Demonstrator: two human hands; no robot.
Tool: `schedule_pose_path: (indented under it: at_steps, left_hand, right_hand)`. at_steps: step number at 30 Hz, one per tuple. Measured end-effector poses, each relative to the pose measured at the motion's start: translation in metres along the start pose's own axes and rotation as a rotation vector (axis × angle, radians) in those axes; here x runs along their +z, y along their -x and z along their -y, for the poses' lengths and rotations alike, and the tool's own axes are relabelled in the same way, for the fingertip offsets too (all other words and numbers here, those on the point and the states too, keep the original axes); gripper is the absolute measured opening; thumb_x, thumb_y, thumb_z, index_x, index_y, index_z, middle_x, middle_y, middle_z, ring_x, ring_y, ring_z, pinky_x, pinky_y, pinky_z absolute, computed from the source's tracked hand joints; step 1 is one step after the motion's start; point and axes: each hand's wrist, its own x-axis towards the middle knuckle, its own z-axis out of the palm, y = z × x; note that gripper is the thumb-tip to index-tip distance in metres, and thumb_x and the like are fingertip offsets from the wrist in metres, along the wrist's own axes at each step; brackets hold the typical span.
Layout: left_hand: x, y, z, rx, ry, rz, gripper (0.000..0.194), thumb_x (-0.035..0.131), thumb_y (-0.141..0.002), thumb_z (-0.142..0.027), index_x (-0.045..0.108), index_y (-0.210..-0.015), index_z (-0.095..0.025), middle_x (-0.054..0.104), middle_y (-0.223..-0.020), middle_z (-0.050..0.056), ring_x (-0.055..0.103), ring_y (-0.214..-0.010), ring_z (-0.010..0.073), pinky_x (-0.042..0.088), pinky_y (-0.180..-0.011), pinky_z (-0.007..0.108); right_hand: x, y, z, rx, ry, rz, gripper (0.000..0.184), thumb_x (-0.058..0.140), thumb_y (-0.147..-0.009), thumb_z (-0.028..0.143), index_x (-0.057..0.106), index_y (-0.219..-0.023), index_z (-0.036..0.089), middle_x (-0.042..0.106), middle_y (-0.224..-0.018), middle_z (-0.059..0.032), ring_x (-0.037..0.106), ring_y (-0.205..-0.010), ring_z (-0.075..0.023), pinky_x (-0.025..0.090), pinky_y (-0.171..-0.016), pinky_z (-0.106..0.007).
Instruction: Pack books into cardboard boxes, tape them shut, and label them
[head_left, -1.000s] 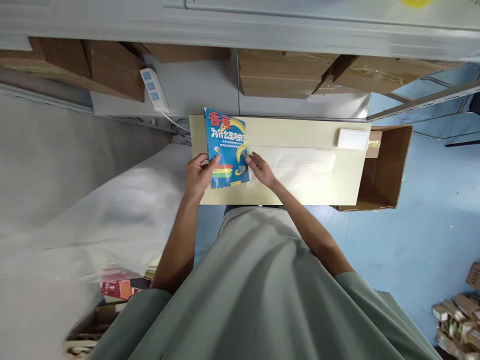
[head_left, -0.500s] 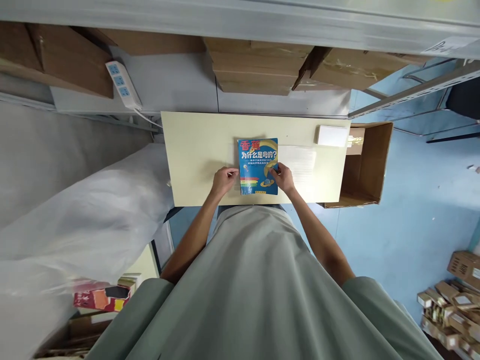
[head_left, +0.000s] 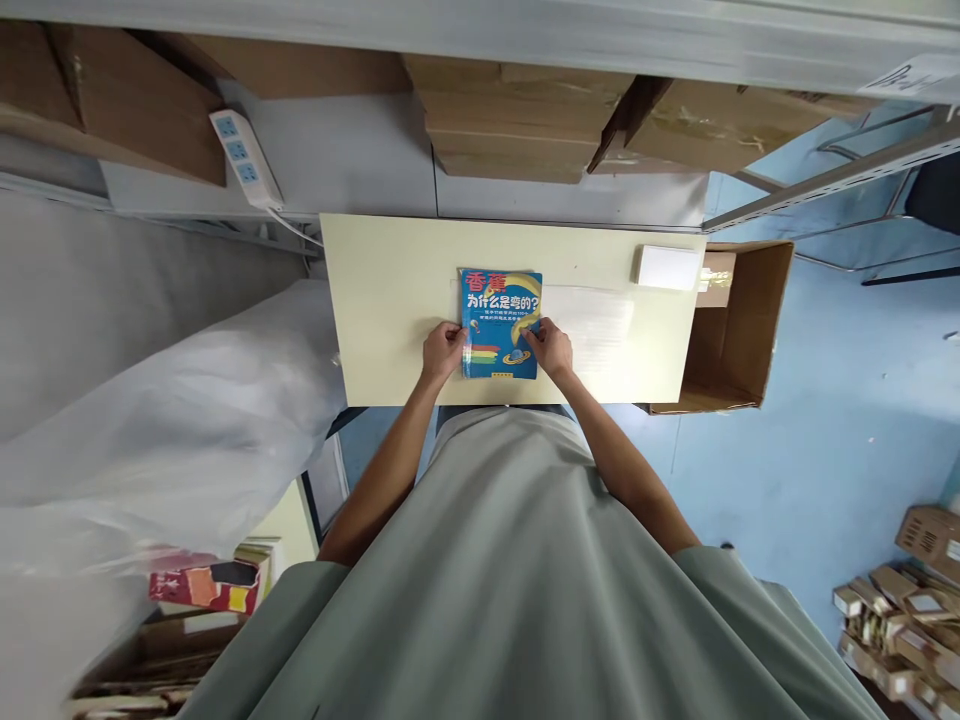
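A blue paperback book (head_left: 501, 325) with a yellow banana, a ringed planet and large Chinese lettering on its cover lies face up over the near middle of the pale yellow table (head_left: 382, 300). My left hand (head_left: 444, 350) is closed at the book's left edge, fingertips curled against it. On the other side, my right hand (head_left: 551, 348) pinches the right edge, its thumb resting on the cover. Partly under the book and to its right lies a printed white sheet (head_left: 589, 325).
A small white box (head_left: 667, 267) sits at the table's far right corner. Beyond that side stands an open cardboard box (head_left: 739, 330). Cardboard boxes (head_left: 517, 120) and a power strip (head_left: 245, 158) line the back shelf. A large translucent plastic bag (head_left: 247, 400) bulges at the left.
The book has shifted slightly left, and my right hand has moved left with it. My left hand, a little apart from the book before, now touches its left edge.
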Motion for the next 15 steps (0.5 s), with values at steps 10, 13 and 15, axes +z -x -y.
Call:
schedule_pose_path:
  at_steps: [10, 13, 15]
  left_hand:
    - [0.004, 0.006, -0.004, 0.021, -0.075, -0.033, 0.018, 0.075, -0.094, -0.041, 0.072, -0.092, -0.023, 0.084, -0.098, 0.009, 0.078, -0.098, 0.0285, 0.059, -0.096, 0.039]
    - [0.007, 0.008, -0.002, 0.019, -0.107, -0.099, 0.034, 0.079, -0.094, -0.048, 0.070, -0.114, -0.022, 0.082, -0.109, 0.013, 0.077, -0.110, 0.0335, 0.059, -0.107, 0.047]
    - [0.008, 0.008, 0.000, 0.032, -0.120, -0.171, 0.047, 0.080, -0.094, -0.051, 0.066, -0.127, -0.020, 0.079, -0.122, 0.018, 0.074, -0.121, 0.0378, 0.057, -0.114, 0.053]
  right_hand:
    - [-0.012, 0.001, -0.016, -0.063, -0.014, -0.002, 0.028, 0.063, -0.108, 0.051, 0.069, -0.114, 0.025, 0.084, -0.110, -0.0133, 0.080, -0.099, -0.0325, 0.062, -0.085, -0.041]
    - [-0.040, 0.012, -0.045, -0.068, -0.045, -0.172, 0.040, 0.055, -0.110, 0.055, 0.070, -0.126, 0.022, 0.082, -0.123, -0.0184, 0.080, -0.102, -0.0311, 0.065, -0.092, -0.044]
    - [-0.062, 0.021, -0.072, -0.001, -0.020, -0.334, 0.049, 0.052, -0.109, 0.060, 0.070, -0.131, 0.020, 0.076, -0.134, -0.0237, 0.078, -0.106, -0.0329, 0.065, -0.096, -0.048]
